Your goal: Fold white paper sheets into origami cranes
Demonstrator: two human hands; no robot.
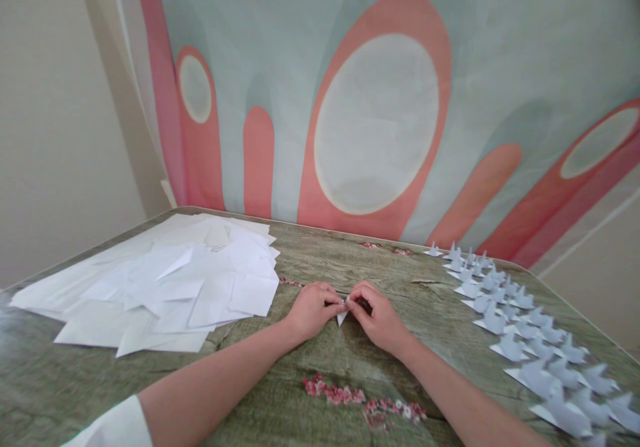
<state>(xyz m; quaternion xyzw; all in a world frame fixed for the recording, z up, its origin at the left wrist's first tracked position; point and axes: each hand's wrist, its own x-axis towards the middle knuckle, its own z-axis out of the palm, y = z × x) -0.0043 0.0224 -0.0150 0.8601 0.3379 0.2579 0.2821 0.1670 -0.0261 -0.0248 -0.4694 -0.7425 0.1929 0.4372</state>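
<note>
Both hands meet near the middle of the table around a small piece of folded white paper (342, 317). Its pointed lower tip shows beneath the fingers, while most of it is covered by them. My left hand (314, 308) pinches it from the left between thumb and fingers. From the other side my right hand (373, 310) closes on it too, the thumb and fingertips almost touching those of the left. To the right stand rows of folded white paper birds (510, 347). A broad heap of loose white paper sheets (200, 280) lies to the left.
The table (280, 380) has a wood-grain cover printed with pink flowers (335, 391). Behind its far edge rises a green-grey backdrop (280, 47) with coral shapes. The paper birds extend along the right edge, and the sheets reach toward the left edge.
</note>
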